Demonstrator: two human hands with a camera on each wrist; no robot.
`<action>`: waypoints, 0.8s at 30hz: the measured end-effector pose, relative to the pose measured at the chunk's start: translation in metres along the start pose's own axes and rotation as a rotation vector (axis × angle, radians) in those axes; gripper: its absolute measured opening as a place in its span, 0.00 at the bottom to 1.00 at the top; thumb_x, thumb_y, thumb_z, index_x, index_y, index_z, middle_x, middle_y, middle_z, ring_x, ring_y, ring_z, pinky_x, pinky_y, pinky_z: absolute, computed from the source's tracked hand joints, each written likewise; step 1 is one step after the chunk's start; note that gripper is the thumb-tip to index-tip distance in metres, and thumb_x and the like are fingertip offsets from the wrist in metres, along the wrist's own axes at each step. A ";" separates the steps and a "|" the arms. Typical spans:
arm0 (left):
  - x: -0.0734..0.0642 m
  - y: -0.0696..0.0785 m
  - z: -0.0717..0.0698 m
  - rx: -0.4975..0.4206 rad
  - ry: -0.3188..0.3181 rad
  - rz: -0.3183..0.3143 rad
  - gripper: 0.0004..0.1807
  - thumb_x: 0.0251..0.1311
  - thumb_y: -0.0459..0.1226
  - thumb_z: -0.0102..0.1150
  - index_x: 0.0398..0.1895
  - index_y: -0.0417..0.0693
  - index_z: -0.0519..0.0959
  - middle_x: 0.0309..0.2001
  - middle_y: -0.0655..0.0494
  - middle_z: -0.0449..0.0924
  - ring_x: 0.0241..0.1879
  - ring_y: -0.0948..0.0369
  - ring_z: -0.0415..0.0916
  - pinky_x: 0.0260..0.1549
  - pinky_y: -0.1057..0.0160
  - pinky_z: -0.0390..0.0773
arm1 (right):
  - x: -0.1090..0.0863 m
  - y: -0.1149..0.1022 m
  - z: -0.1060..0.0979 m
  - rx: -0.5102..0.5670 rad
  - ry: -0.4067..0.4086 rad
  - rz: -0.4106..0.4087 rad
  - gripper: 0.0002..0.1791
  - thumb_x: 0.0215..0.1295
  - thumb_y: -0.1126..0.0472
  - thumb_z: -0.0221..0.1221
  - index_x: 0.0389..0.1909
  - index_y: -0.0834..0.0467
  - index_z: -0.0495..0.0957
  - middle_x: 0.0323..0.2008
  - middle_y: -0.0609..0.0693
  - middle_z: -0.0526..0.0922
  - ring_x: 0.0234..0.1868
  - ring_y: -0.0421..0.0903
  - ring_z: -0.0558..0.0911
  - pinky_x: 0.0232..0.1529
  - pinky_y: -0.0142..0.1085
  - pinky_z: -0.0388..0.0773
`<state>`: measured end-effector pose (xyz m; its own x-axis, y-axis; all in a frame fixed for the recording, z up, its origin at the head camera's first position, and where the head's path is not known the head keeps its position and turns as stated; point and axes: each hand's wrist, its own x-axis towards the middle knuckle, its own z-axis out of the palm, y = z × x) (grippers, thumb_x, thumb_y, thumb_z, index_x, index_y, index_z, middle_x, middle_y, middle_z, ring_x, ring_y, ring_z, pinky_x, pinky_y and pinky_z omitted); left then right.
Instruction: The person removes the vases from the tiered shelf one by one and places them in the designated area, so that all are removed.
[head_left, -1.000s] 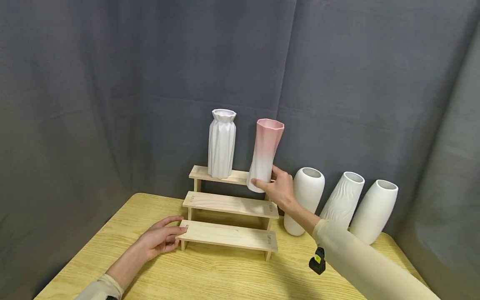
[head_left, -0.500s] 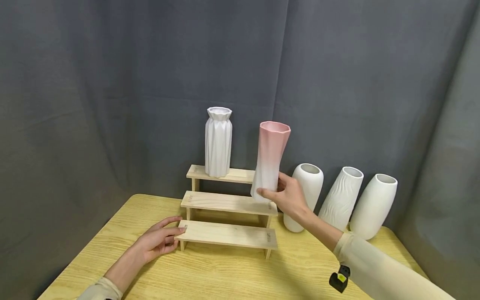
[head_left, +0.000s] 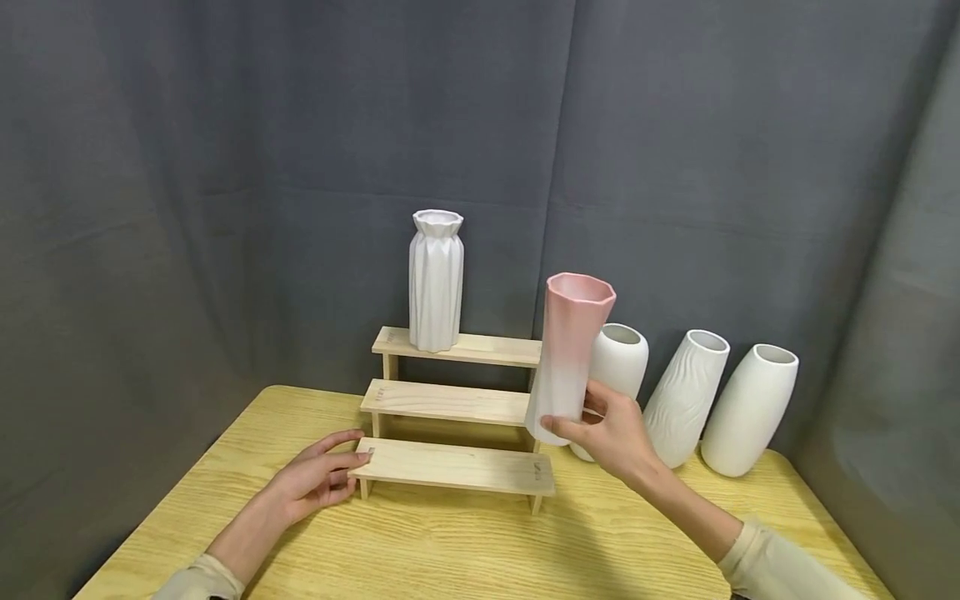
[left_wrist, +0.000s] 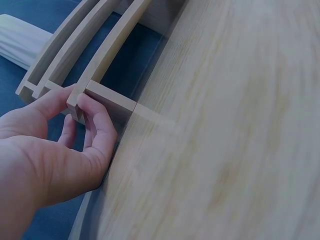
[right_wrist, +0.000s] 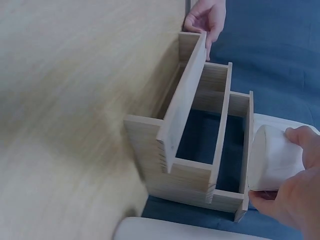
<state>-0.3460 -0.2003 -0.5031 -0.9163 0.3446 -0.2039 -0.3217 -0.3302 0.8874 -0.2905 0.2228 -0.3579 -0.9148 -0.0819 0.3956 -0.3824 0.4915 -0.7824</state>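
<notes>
Nearest the viewer, the wood-grain table (head_left: 420,550) is supporting the wooden stand (head_left: 457,467), whose 3 steps are rising toward the rear. At the left end of the stand, the left hand (head_left: 307,485) is pinching the end of the lowest step between thumb and fingers. By the right end of the stand, the right hand (head_left: 615,433) is gripping the pink-and-white vase (head_left: 567,358) low on its body. The vase's underside is showing in the right wrist view, so the vase is probably hanging in the air.

Governing relation: the vase is lying just left of the right hand's palm and well to the right of the left hand, the right hand being nearer. Its long axis is running close to vertical, mouth up and leaning slightly outward from the stand, crosswise to the steps.

Farther back, the pleated white vase (head_left: 437,292) is standing upright on the top step, left of the stand's middle. Beyond the stand's right end, the smooth white vase (head_left: 624,364), the wavy white vase (head_left: 686,400) and the plain white vase (head_left: 750,412) are forming a row. Behind the stand, the gray curtain (head_left: 480,100) is hanging
</notes>
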 end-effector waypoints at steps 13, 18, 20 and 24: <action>0.003 0.002 0.000 0.016 0.003 -0.010 0.40 0.70 0.30 0.62 0.80 0.45 0.53 0.46 0.49 0.76 0.28 0.66 0.70 0.32 0.69 0.78 | -0.035 0.036 -0.013 0.008 0.024 0.036 0.30 0.51 0.61 0.80 0.56 0.61 0.81 0.48 0.57 0.85 0.52 0.53 0.84 0.52 0.42 0.81; 0.002 0.001 0.000 0.015 -0.001 -0.001 0.40 0.69 0.30 0.63 0.79 0.44 0.54 0.48 0.48 0.74 0.28 0.66 0.69 0.33 0.69 0.79 | -0.042 0.048 -0.023 -0.025 0.047 0.053 0.33 0.53 0.59 0.79 0.59 0.62 0.79 0.51 0.59 0.85 0.53 0.53 0.83 0.53 0.41 0.80; 0.001 0.001 0.001 0.016 0.000 -0.002 0.40 0.69 0.30 0.63 0.79 0.43 0.54 0.47 0.48 0.74 0.29 0.65 0.69 0.32 0.69 0.79 | -0.045 0.053 -0.028 -0.038 0.054 0.051 0.34 0.54 0.58 0.79 0.61 0.62 0.78 0.53 0.59 0.84 0.54 0.54 0.82 0.53 0.40 0.80; 0.001 0.002 0.001 0.016 0.006 -0.006 0.41 0.68 0.30 0.64 0.79 0.43 0.54 0.46 0.47 0.75 0.29 0.65 0.70 0.32 0.69 0.79 | -0.050 0.063 -0.038 -0.061 0.073 0.052 0.37 0.55 0.57 0.78 0.65 0.61 0.77 0.57 0.59 0.81 0.57 0.55 0.81 0.53 0.36 0.79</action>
<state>-0.3471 -0.1996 -0.5015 -0.9159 0.3414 -0.2111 -0.3229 -0.3142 0.8928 -0.2640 0.2903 -0.4084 -0.9204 0.0075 0.3909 -0.3239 0.5451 -0.7732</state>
